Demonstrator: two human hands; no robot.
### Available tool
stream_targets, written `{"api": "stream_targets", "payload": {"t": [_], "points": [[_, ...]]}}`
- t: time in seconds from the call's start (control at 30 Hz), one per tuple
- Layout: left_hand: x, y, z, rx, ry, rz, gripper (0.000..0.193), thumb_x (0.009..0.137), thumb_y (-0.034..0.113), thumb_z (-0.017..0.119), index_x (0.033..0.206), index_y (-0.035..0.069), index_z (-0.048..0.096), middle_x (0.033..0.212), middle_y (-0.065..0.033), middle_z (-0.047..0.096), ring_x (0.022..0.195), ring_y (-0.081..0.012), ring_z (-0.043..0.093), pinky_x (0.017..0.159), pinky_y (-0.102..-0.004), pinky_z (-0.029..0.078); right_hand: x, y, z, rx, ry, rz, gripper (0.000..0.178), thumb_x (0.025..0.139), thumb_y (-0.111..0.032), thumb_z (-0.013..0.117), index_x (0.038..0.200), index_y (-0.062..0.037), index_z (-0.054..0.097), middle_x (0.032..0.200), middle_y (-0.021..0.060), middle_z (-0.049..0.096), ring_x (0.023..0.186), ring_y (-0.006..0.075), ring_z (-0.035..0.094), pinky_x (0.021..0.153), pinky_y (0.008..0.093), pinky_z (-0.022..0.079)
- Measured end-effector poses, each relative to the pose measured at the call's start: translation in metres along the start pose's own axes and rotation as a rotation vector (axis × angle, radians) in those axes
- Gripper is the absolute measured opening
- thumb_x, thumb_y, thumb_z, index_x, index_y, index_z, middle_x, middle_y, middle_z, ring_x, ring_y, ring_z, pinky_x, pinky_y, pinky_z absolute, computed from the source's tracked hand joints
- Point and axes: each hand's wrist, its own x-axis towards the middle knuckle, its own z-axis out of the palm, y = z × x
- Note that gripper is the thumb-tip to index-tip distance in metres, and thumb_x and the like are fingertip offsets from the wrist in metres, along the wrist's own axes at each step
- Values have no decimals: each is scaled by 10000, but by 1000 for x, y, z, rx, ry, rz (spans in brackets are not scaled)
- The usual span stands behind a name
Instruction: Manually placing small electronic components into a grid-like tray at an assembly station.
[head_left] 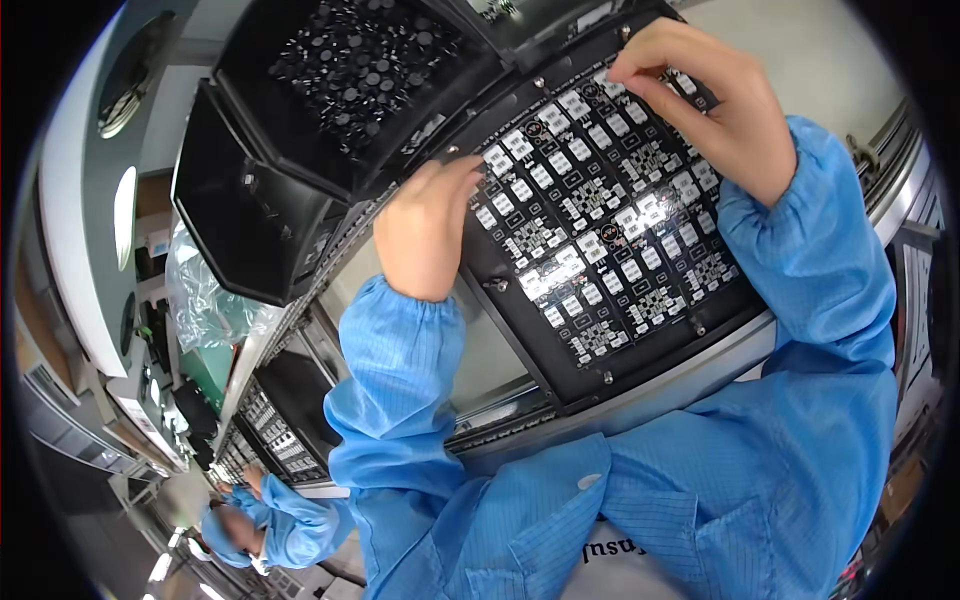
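A black circuit board panel [600, 235], covered with pale rectangular parts and small components, lies in a dark carrier frame [560, 375] in front of me. At its upper left edge is my left hand [425, 225], fingers curled together with the tips by the outermost pale parts. My right hand [720, 105] reaches over the upper right edge, thumb and forefinger closed in a pinch just above the board. Whatever either hand holds, if anything, is hidden or too small to name.
Beyond the board stands a black bin [365, 75] of small round black parts with leads. Another black bin [250, 205] sits to its left, near a clear plastic bag [205, 290]. A co-worker [285, 520] in blue works further along the line, at lower left.
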Motion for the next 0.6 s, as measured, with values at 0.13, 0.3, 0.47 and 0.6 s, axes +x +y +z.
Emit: {"api": "stream_targets", "payload": {"t": [0.13, 0.3, 0.47, 0.6], "points": [[-2, -5, 1, 22, 46, -30, 169, 771, 89, 684, 940, 107, 694, 773, -37, 543, 633, -208, 567, 574, -317, 472, 13, -18, -13, 63, -33, 102, 121, 776, 65, 606, 883, 10, 617, 813, 125, 605, 754, 268, 601, 677, 311, 493], [0, 0, 2, 44, 19, -21, 190, 766, 77, 689, 954, 106, 697, 806, -36, 551, 642, -199, 574, 590, -306, 479, 8, -12, -12, 109, -37, 98, 121, 775, 61, 613, 888, 20, 619, 828, 124, 611, 756, 251, 611, 672, 294, 500], [7, -3, -1, -3, -11, 6, 185, 772, 54, 679, 949, 103, 696, 837, -36, 569, 663, -206, 588, 596, -309, 484, 6, -7, -14, 87, -46, 74, 118, 772, 55, 619, 883, 15, 618, 836, 121, 613, 748, 248, 613, 664, 295, 502], [5, -4, -4, 28, -12, 15, 195, 775, 49, 678, 959, 108, 699, 828, -36, 573, 670, -207, 594, 597, -304, 489, 8, -6, -13, 100, -46, 66, 121, 772, 50, 622, 887, 12, 617, 835, 119, 614, 748, 249, 614, 665, 298, 504]]}}
